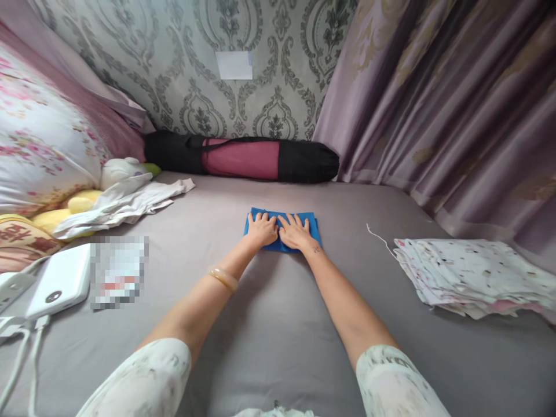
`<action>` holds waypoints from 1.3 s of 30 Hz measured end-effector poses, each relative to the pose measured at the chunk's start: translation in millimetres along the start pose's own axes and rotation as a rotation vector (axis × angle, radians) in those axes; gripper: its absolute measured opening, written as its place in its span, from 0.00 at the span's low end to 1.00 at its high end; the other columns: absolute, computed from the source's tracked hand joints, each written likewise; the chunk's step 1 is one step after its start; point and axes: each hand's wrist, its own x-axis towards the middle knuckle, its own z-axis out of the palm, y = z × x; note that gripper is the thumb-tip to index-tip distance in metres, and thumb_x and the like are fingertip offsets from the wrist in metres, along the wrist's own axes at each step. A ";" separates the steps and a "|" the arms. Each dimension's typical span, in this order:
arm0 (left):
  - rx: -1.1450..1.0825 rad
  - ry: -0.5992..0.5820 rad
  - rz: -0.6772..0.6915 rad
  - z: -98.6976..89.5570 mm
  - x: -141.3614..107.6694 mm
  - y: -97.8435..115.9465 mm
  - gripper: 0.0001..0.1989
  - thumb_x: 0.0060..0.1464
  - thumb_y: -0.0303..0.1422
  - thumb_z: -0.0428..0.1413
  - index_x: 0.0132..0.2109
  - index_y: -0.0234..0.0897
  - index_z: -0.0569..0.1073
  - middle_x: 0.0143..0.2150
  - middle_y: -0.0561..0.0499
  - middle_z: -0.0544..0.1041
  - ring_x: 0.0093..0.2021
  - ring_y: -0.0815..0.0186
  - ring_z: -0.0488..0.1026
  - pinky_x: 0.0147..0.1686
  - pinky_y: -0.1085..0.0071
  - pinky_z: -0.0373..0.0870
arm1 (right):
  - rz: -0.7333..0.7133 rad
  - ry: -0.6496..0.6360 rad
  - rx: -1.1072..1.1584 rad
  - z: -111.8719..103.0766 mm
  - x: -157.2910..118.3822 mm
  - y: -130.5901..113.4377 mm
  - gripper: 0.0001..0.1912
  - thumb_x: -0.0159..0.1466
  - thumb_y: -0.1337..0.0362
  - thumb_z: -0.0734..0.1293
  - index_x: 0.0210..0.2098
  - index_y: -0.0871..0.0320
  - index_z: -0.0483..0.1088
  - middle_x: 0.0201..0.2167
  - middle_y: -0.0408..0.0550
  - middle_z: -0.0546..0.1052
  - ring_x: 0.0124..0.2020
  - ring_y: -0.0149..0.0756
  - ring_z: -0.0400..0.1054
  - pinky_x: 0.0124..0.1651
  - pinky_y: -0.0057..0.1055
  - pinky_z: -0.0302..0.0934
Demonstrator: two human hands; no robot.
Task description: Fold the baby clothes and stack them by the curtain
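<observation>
A folded blue cloth (282, 248) lies flat on the grey sheet (278, 324) near the middle of the view. My left hand (262, 229) rests palm down on its left half, fingers spread. On the right half lies my right hand (294, 233), also palm down with its fingers apart. The two hands almost meet at the cloth's centre, and they cover much of its surface. A bangle circles my left wrist area.
A black and pink long bag (241, 158) lies along the wall. Folded patterned cloths (469, 275) are stacked at right. At left are a crumpled pale garment (130, 202), a white power bank (61, 281) with cables, a blurred packet (120, 271) and a floral pillow (39, 127).
</observation>
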 end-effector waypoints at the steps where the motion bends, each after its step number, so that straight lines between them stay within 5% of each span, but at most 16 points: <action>1: 0.007 0.073 0.013 -0.1 0.8 -1.0 0.24 0.65 0.36 0.38 0.63 0.36 0.66 0.67 0.39 0.62 0.68 0.49 0.54 0.64 0.41 0.45 | 0.003 0.030 0.004 -1.3 0.1 -1.3 0.30 0.69 0.60 0.50 0.70 0.53 0.50 0.72 0.52 0.47 0.71 0.50 0.39 0.68 0.59 0.33; 5: 0.027 0.225 0.063 8.4 4.2 -6.0 0.26 0.66 0.35 0.37 0.66 0.34 0.61 0.70 0.42 0.57 0.72 0.52 0.45 0.67 0.45 0.37 | -0.037 0.182 -0.028 1.0 0.4 -6.5 0.30 0.69 0.62 0.51 0.70 0.56 0.49 0.72 0.51 0.45 0.72 0.46 0.34 0.69 0.56 0.29; 11: -0.022 0.071 0.041 21.9 8.0 -12.6 0.28 0.67 0.41 0.36 0.68 0.36 0.58 0.71 0.44 0.57 0.71 0.53 0.48 0.67 0.46 0.43 | -0.051 0.116 -0.040 14.1 7.0 -4.9 0.30 0.69 0.62 0.49 0.70 0.58 0.51 0.71 0.50 0.51 0.71 0.45 0.40 0.69 0.55 0.31; 18: -0.034 0.016 0.026 15.9 8.3 -12.1 0.29 0.67 0.42 0.36 0.69 0.34 0.56 0.71 0.43 0.54 0.71 0.52 0.47 0.67 0.45 0.43 | -0.050 0.099 -0.033 12.8 7.4 -3.9 0.30 0.69 0.62 0.49 0.70 0.57 0.51 0.71 0.49 0.51 0.71 0.44 0.40 0.70 0.54 0.31; 24: -0.023 0.155 -0.034 17.2 7.3 -12.8 0.33 0.66 0.48 0.35 0.68 0.32 0.58 0.72 0.40 0.53 0.72 0.50 0.45 0.68 0.48 0.41 | 0.024 0.241 -0.048 9.1 5.4 2.0 0.29 0.70 0.61 0.49 0.70 0.57 0.51 0.72 0.50 0.48 0.72 0.44 0.37 0.69 0.55 0.28; 30: -0.055 0.077 -0.053 22.8 8.6 -14.6 0.34 0.65 0.49 0.36 0.68 0.34 0.58 0.72 0.40 0.52 0.71 0.48 0.47 0.66 0.46 0.44 | 0.078 0.182 -0.033 18.7 7.6 8.3 0.29 0.71 0.60 0.48 0.69 0.61 0.53 0.70 0.53 0.53 0.71 0.45 0.39 0.69 0.54 0.30; 39: -0.082 0.055 -0.094 15.0 6.6 -17.2 0.35 0.65 0.49 0.35 0.70 0.32 0.53 0.73 0.38 0.47 0.72 0.50 0.43 0.67 0.49 0.42 | 0.124 0.200 0.005 9.2 6.6 11.3 0.30 0.71 0.59 0.47 0.70 0.60 0.50 0.72 0.53 0.48 0.72 0.45 0.37 0.70 0.53 0.30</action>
